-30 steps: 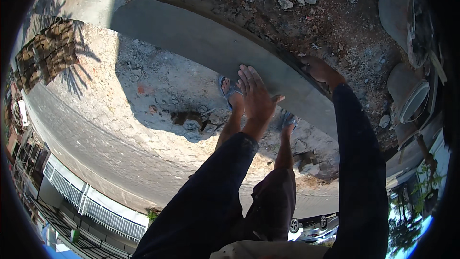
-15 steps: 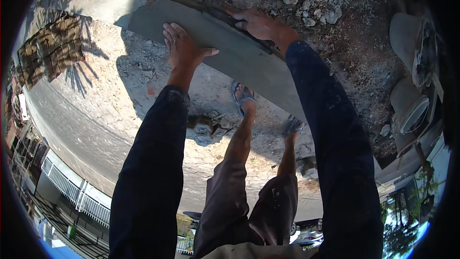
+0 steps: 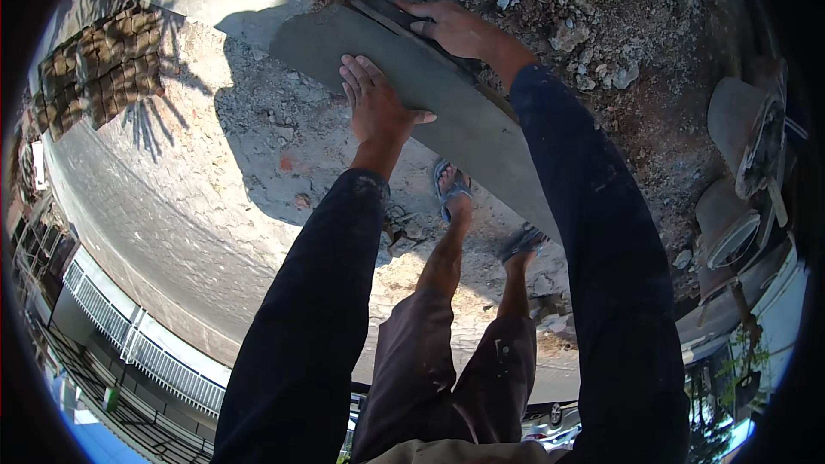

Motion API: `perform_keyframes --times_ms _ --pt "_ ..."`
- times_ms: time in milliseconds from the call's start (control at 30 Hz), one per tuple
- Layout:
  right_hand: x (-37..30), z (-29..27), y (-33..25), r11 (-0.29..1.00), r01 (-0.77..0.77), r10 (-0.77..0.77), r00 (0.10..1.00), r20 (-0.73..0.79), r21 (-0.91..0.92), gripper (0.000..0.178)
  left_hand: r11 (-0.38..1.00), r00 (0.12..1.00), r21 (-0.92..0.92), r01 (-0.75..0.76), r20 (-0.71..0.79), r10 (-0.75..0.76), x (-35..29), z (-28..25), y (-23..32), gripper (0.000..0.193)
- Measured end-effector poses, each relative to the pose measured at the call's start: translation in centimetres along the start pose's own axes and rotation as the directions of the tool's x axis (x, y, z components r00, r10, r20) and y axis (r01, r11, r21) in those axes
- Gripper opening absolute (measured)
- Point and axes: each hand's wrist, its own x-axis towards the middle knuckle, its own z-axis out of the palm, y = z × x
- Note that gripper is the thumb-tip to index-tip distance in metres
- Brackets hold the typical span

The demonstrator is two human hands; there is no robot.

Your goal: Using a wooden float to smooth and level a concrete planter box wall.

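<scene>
A long, smooth grey cement wall top (image 3: 481, 133) slants across the view from upper left to lower right. My left hand (image 3: 378, 116) rests on it with fingers stretched out and thumb apart, holding nothing. Along the wall's far edge lies a long, dark, flat tool (image 3: 443, 56) that looks like a plastering float. My right hand (image 3: 460, 30) is closed over this float from the far side; its handle is hidden under the fingers.
Rubble and soil (image 3: 601, 43) lie beyond the wall. Two buckets (image 3: 735, 112) stand at the right. My sandalled feet (image 3: 453, 189) are on rough, pale ground on the near side. A stack of brown blocks (image 3: 99, 69) sits at the far left, by a paved road (image 3: 172, 232).
My right hand and the float have slid leftward along the wall's edge, closer to my left hand. The left hand stays on the wall top while the whole view has shifted.
</scene>
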Motion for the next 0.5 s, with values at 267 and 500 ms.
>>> perform_keyframes --times_ms 267,500 --pt "-11.1 0.5 10.5 0.94 -0.286 0.328 0.907 0.265 -0.184 0.052 1.0 1.0 -0.025 -0.017 0.001 0.017 0.2 0.0 -0.5 0.148" --pt "-14.8 -1.2 6.1 0.958 -0.229 0.197 0.964 -0.179 -0.175 0.06 0.999 0.999 0.007 -0.032 -0.007 0.032 0.3 0.2 0.3 0.147"
